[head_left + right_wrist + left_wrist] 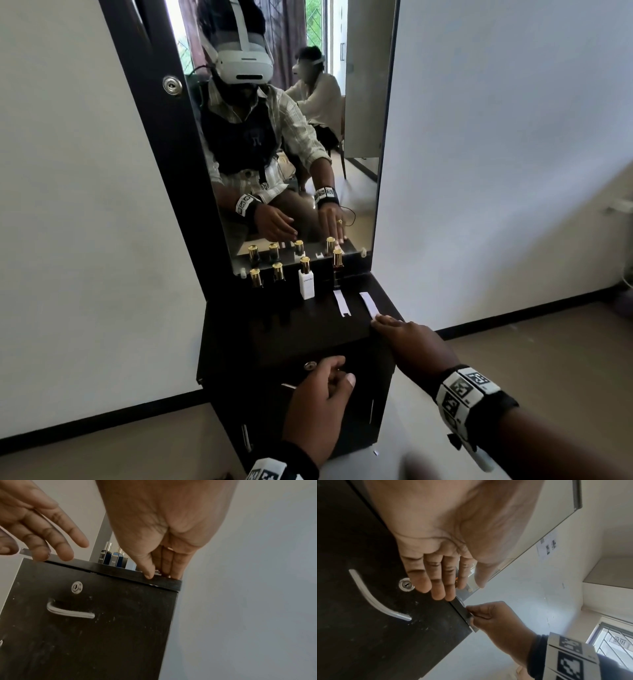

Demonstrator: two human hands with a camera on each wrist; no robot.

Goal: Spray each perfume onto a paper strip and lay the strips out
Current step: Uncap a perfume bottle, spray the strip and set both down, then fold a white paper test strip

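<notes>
My left hand (318, 404) hangs nearest me at six o'clock, in front of the dark cabinet door, fingers loosely curled and holding nothing. Behind it sit the round lock (310, 365) and the curved metal handle (70, 612). At four o'clock my right hand (412, 346) reaches to the front right corner of the desk (274, 329), fingers bent down with their tips pressing the near end of a white paper strip (369, 304); whether they pinch it I cannot tell. A second paper strip (341, 303) lies flat just beside it, toward eleven o'clock. Farther back at twelve o'clock stand four gold-capped perfume bottles in a row before the mirror (291, 137): a white bottle (306, 279) with small lettering too blurred to read, a dark bottle (337, 269) to its right behind the strips, and two dark bottles (267, 275) at its left. From the right wrist, two blue bottles show white lettering, one reading "BLEU". The mirror reflects me and a second seated person.
</notes>
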